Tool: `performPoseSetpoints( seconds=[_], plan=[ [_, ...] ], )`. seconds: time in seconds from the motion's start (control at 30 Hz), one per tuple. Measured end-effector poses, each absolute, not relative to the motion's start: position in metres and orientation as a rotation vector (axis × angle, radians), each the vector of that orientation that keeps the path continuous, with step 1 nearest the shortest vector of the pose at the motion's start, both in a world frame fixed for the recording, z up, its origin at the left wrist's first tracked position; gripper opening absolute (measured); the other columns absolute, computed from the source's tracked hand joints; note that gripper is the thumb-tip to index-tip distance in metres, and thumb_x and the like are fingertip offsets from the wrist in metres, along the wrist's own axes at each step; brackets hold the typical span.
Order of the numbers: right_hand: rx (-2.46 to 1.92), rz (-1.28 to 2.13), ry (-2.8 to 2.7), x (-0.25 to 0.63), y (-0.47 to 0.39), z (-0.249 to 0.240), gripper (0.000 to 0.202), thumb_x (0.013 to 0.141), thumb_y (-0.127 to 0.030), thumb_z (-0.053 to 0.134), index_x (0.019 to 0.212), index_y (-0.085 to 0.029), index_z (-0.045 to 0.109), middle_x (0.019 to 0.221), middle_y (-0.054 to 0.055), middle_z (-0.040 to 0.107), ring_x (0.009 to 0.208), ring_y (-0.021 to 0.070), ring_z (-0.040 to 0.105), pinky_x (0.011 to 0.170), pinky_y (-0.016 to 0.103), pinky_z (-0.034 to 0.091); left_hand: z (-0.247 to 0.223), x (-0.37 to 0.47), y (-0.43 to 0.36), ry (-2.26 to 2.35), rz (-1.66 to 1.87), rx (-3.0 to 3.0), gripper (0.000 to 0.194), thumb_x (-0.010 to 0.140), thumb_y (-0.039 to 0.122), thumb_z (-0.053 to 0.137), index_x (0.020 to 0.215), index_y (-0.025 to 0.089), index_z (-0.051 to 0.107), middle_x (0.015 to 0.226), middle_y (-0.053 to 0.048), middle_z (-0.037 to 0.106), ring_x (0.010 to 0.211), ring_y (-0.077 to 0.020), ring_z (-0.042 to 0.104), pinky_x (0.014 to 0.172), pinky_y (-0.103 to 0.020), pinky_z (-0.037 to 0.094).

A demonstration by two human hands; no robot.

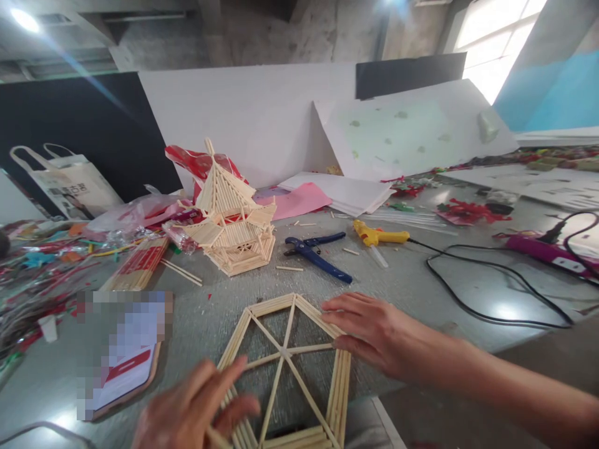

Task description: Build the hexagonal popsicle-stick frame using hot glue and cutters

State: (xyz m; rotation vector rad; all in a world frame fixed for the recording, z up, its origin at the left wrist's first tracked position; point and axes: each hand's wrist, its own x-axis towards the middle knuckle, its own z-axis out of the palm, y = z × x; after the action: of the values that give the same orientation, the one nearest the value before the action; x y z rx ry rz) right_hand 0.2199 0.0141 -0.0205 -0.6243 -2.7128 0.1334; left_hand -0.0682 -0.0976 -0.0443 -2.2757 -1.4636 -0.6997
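Note:
A flat hexagonal frame of pale wooden sticks (344,386), with thin spokes meeting at a centre hub, lies at the front of the table. My right hand (374,330) rests at its upper right corner, fingers stretched out and thumb apart, touching the rim. Over the left side of the frame is my left hand (196,405), slightly blurred, with index finger and thumb spread apart. Part of the rim is hidden beneath it. Behind the frame stands a small pagoda-like model of similar sticks (234,231), with a pointed roof.
Blue cutting pliers (321,257) and a yellow glue gun (381,236) lie beyond the frame. The gun's black cord loops to a purple power strip (547,252). At left are a phone (128,355), a bundle of sticks (138,265) and craft scraps; white boards (262,118) stand behind.

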Motion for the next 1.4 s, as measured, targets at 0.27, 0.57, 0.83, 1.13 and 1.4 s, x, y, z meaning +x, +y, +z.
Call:
performPoseSetpoints(
  seconds=[0.27, 0.57, 0.83, 1.13, 1.4],
  plan=[
    [-0.622, 0.05, -2.761, 0.185, 0.029, -0.024, 0.023, 0.091, -0.021, 0.043, 0.099, -0.013, 0.063, 0.097, 0.011, 0.063, 0.095, 0.0175, 0.057, 0.086, 0.033, 0.046, 0.002, -0.042, 0.009, -2.285, -0.358, -2.365, 0.035, 0.076, 0.043, 0.056, 0.102, 0.023, 0.068, 0.091, -0.007, 0.071, 0.083, -0.022, 0.064, 0.068, -0.028, 0.042],
    [-0.599, -0.059, -2.75, 0.183, 0.032, -0.038, 0.017, 0.087, -0.02, 0.049, 0.097, -0.012, 0.061, 0.094, 0.01, 0.061, 0.095, 0.0187, 0.056, 0.084, 0.032, 0.046, -0.012, -0.04, 0.03, -2.306, -0.352, -2.706, 0.034, 0.07, 0.045, 0.057, 0.088, 0.02, 0.07, 0.069, 0.0, 0.066, 0.066, -0.0162, 0.057, 0.057, -0.023, 0.032],
    [-0.53, -0.217, -2.765, 0.182, 0.033, -0.043, 0.017, 0.089, -0.02, 0.047, 0.096, -0.012, 0.06, 0.097, 0.011, 0.061, 0.098, 0.0195, 0.054, 0.085, 0.033, 0.046, -0.015, -0.041, 0.032, -2.252, -0.426, -2.744, 0.029, 0.069, 0.043, 0.059, 0.085, 0.019, 0.067, 0.061, 0.003, 0.056, 0.061, -0.0139, 0.05, 0.055, -0.023, 0.029],
    [-0.567, -0.238, -2.804, 0.18, 0.032, -0.036, 0.019, 0.089, -0.02, 0.045, 0.102, -0.012, 0.058, 0.093, 0.01, 0.061, 0.09, 0.0181, 0.055, 0.079, 0.032, 0.046, -0.018, -0.042, 0.034, -2.315, -0.431, -2.787, 0.03, 0.068, 0.044, 0.059, 0.083, 0.018, 0.064, 0.057, 0.005, 0.049, 0.056, -0.0118, 0.045, 0.051, -0.023, 0.026],
    [-0.626, -0.333, -2.964, 0.163, 0.041, -0.027, 0.023, 0.083, -0.012, 0.047, 0.103, -0.012, 0.058, 0.087, 0.009, 0.057, 0.08, 0.0194, 0.051, 0.072, 0.033, 0.043, -0.019, -0.043, 0.035, -2.3, -0.457, -2.796, 0.033, 0.068, 0.047, 0.06, 0.083, 0.018, 0.063, 0.057, 0.005, 0.048, 0.056, -0.0115, 0.044, 0.051, -0.022, 0.026]
  ],
)
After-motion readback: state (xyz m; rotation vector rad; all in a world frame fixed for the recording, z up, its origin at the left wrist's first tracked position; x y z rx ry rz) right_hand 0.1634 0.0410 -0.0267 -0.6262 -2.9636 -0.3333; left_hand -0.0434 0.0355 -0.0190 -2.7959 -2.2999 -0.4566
